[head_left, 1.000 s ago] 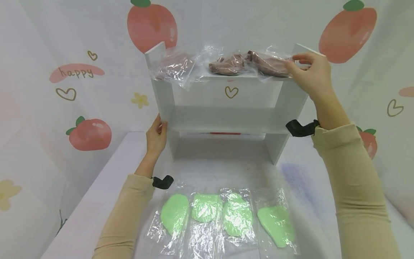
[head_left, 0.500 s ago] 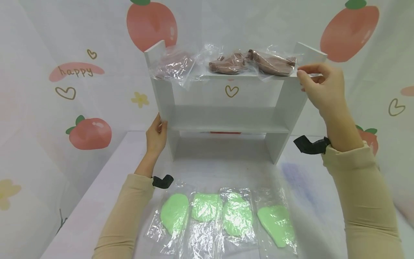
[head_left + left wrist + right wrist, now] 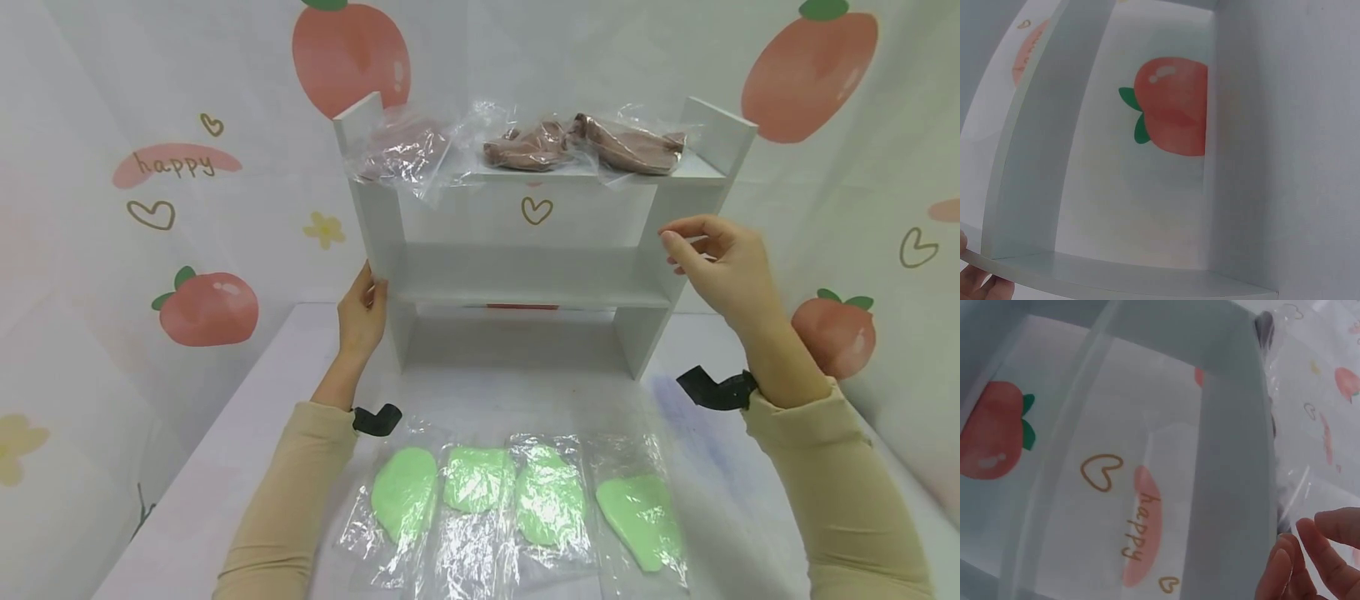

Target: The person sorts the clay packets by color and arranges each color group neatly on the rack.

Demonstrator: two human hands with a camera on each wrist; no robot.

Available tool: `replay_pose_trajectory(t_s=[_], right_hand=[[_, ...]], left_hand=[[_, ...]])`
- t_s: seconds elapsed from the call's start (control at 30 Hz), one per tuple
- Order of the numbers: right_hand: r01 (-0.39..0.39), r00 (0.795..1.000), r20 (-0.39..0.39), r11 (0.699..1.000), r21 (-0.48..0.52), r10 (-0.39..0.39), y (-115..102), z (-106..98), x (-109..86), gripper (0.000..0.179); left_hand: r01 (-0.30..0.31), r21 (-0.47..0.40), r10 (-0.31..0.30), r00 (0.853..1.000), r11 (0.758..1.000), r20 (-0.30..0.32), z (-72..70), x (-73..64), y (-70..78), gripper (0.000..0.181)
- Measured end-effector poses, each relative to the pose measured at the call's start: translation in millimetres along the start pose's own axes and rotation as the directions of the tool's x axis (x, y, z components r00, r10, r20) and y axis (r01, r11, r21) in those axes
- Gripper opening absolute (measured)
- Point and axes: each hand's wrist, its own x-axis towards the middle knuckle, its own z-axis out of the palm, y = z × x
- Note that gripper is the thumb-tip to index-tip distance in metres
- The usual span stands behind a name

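Observation:
A white shelf rack (image 3: 525, 300) stands on the table. My left hand (image 3: 362, 317) holds the front edge of its left side panel; in the left wrist view, thumb and fingers (image 3: 985, 284) lie on either side of that edge. In front of the right side panel my right hand (image 3: 723, 262) hovers with loosely bent fingers and nothing in them. Along the top board lie clear bags with brown contents: a left bag (image 3: 408, 154), a middle bag (image 3: 528, 148) and a right bag (image 3: 630, 148). What the brown contents are, I cannot tell.
Several flat clear bags with light green pieces lie in a row before the rack, among them the leftmost green piece (image 3: 405, 496) and the rightmost green piece (image 3: 641, 521). A printed cloth (image 3: 247, 83) hangs behind the white table (image 3: 247, 417).
My right hand has moved away from the right brown bag on the top board, first rightward, then down beside the side panel. The left hand has kept its place.

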Motion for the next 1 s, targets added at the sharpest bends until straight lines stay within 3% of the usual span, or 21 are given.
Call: replay_pose_trajectory(t_s=[0.3,0.47,0.67,0.83,1.0], right_hand=[[0.004,0.989,0.148,1.000,-0.018,-0.001,17.6,12.1,-16.8,0.009],[-0.004,0.964,0.263,0.998,-0.061,0.020,27.6,17.3,-25.6,0.018],[0.041,0.895,0.445,0.992,-0.123,0.018,43.2,22.8,-33.9,0.026],[0.037,0.834,0.550,0.989,-0.143,0.048,59.3,27.6,-43.2,0.028],[0.034,0.756,0.653,0.994,-0.104,0.043,78.3,30.5,-52.6,0.032]], left_hand=[[-0.011,-0.003,0.011,1.000,1.000,-0.010,0.9,2.3,-5.7,0.045],[-0.013,0.004,0.013,1.000,1.000,-0.014,1.5,2.6,-5.4,0.046],[-0.015,0.003,0.015,1.000,1.000,-0.013,1.6,3.1,-6.6,0.045],[-0.011,0.002,0.011,1.000,1.000,-0.010,1.6,3.1,-6.7,0.046],[-0.008,0.004,0.008,1.000,1.000,-0.016,2.1,2.6,-5.3,0.046]])
